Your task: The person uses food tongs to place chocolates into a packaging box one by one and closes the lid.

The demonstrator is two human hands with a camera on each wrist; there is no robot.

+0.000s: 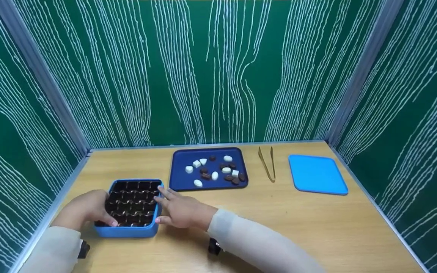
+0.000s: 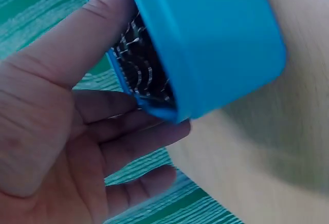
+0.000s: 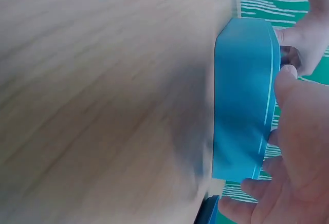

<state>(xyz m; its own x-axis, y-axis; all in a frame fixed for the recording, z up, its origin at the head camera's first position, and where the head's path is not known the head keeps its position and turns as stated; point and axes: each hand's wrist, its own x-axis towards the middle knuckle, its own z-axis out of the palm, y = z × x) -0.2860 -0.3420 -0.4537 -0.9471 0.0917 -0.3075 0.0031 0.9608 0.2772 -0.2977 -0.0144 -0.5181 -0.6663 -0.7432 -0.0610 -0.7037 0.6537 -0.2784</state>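
A blue box [image 1: 142, 231] with a dark brown divider insert [image 1: 135, 204] of wavy-walled compartments stands at the left of the table. My left hand [image 1: 91, 208] grips its left side. The left thumb lies over the insert near the front corner, while the other fingers reach along the outside in the left wrist view. At the right side of the box, my right hand [image 1: 182, 210] has its fingers spread, with the tips at the rim. In the right wrist view, the right thumb [image 3: 286, 80] is against the box's upper edge.
A dark blue tray [image 1: 180, 163] behind the box holds several small white and brown pieces. Right of it lie gold-coloured tongs [image 1: 273, 174] and a flat light blue lid [image 1: 317, 174]. Green walls with white lines [image 1: 218, 76] enclose the table on three sides.
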